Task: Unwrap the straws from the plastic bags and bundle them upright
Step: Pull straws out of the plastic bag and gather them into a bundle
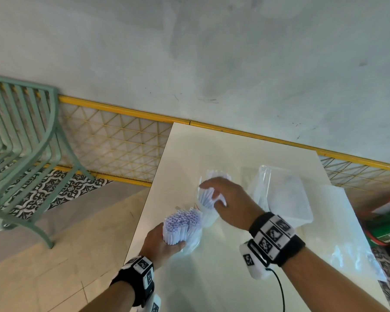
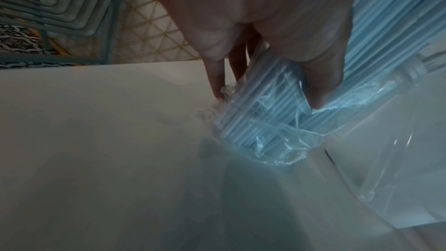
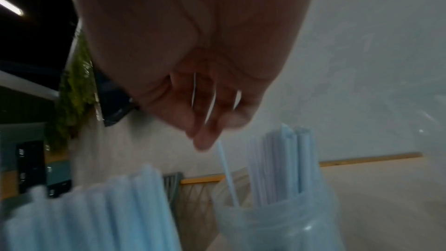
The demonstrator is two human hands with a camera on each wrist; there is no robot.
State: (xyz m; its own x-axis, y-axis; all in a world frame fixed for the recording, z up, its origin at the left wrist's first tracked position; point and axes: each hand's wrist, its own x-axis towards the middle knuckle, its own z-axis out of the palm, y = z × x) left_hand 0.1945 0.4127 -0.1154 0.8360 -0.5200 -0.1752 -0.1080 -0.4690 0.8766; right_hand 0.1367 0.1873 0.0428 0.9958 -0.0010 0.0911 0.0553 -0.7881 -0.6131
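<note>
My left hand [image 1: 166,240] grips a thick bundle of white straws [image 1: 181,225] standing upright at the table's left edge. A crumpled clear plastic bag [image 2: 277,140] is still round the bundle's lower end. Just beyond it stands a clear cup [image 1: 208,216] holding more upright straws [image 3: 282,163]. My right hand [image 1: 212,194] hovers over that cup. In the right wrist view its fingertips [image 3: 202,140] pinch the top of a single straw [image 3: 226,175], whose lower end is inside the cup [image 3: 277,222].
A clear plastic box [image 1: 288,199] and loose empty bags [image 1: 351,248] lie on the white table [image 1: 212,278] to the right. A green metal chair [image 1: 20,154] stands on the floor at left. A red and green box [image 1: 387,224] sits past the right edge.
</note>
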